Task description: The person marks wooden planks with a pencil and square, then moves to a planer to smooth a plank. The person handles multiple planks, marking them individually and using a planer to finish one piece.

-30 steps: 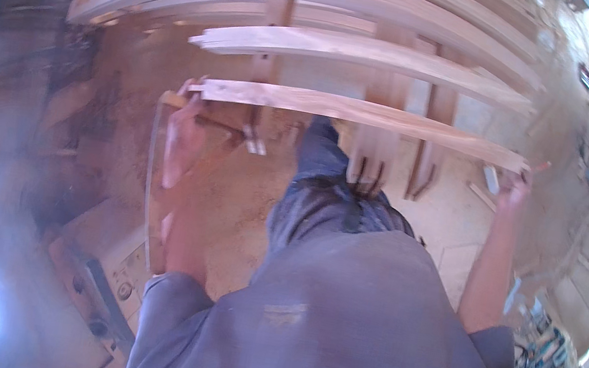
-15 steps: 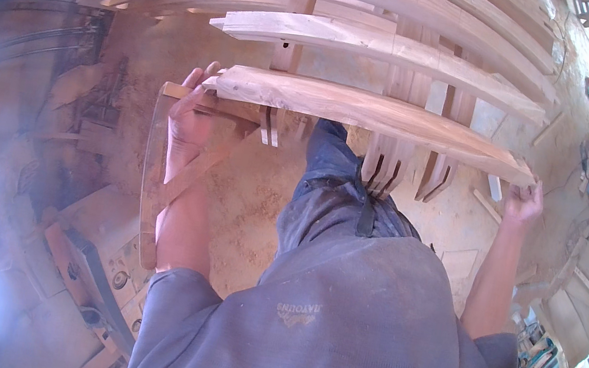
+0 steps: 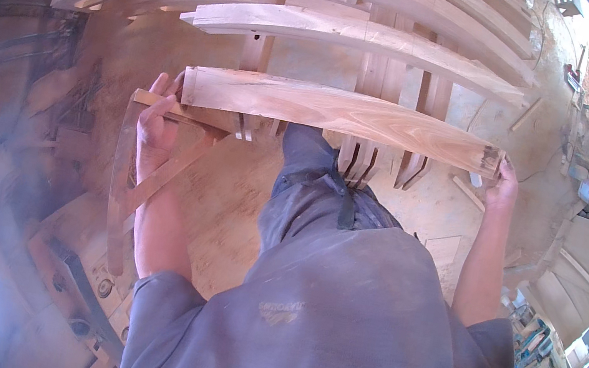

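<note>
A long wooden board (image 3: 330,112) is held crosswise in front of me, its broad grained face turned up toward me. My left hand (image 3: 156,126) grips its left end. That hand also holds a wooden try square (image 3: 120,194) with a diagonal brace, which hangs along my left forearm. My right hand (image 3: 503,186) pinches the board's right end, next to a dark knotty patch on the wood. Fingers behind the board are partly hidden. Just beyond it lies another curved wooden beam (image 3: 351,34), apart from the held board.
Wooden crosspieces (image 3: 383,66) with slotted near ends support the beams. More long timbers (image 3: 417,10) lie stacked farther off. Sawdust covers the floor (image 3: 229,204). A dark-topped tool or machine (image 3: 77,296) stands at lower left, and assorted tools (image 3: 537,342) lie at lower right.
The board has rolled so that its broad face shows more, and its left end has come round squarely into view. Hands, board and beams all sit farther left in the picture.
</note>
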The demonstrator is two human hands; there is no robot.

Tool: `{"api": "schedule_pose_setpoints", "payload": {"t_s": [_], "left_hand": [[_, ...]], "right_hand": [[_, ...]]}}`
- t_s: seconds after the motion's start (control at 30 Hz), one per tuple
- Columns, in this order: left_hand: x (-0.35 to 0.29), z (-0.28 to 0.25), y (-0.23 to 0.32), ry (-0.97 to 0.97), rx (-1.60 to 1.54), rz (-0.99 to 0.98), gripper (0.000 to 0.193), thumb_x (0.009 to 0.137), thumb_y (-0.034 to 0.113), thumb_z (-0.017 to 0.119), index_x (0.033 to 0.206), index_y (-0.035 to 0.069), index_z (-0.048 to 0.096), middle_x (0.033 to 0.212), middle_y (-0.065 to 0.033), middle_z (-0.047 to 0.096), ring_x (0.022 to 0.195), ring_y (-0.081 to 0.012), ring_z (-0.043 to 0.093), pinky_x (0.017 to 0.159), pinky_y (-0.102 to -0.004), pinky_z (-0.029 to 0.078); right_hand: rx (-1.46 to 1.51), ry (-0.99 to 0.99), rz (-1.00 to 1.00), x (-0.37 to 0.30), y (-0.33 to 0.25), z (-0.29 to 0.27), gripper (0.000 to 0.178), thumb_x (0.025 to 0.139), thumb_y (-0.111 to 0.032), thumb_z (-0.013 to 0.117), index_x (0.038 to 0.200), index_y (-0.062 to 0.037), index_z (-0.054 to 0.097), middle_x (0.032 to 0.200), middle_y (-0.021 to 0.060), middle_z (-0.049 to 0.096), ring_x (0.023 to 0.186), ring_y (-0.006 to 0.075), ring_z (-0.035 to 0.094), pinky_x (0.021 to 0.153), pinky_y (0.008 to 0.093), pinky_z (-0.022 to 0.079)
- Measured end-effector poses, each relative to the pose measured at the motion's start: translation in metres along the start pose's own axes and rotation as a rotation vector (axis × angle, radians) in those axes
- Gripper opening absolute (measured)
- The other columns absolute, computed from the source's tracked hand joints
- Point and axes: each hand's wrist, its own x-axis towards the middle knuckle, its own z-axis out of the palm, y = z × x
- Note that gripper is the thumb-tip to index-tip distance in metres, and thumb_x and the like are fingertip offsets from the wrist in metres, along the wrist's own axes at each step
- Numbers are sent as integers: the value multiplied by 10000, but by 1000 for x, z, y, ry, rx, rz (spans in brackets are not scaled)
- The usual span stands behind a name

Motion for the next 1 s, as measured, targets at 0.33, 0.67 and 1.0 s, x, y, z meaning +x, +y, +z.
{"api": "schedule_pose_setpoints", "payload": {"t_s": [0.33,0.67,1.0], "left_hand": [[-8,26,2,89,114,-18,729,936,15,620,1597,1,314,1551,-269,510,1451,-385,489,1237,-545,356],[-1,-18,9,-157,8,60,586,951,22,598,1520,36,455,1425,-265,638,1405,-416,552,1212,-571,386],[-36,-40,-24,161,-30,130,694,980,-9,601,1591,-25,273,1412,-279,615,1394,-418,565,1215,-565,419]], "right_hand": [[-240,-8,23,-13,-12,-10,342,1040,-114,576,1356,7,625,1187,80,739,1040,189,709,953,394,554],[399,-246,-47,-20,-7,4,195,1042,-89,564,1192,-11,662,1351,184,690,1347,359,598,1209,524,426],[399,168,-143,-20,34,2,236,1002,50,524,1070,-102,692,1381,138,701,1406,370,572,1210,580,449]]}}
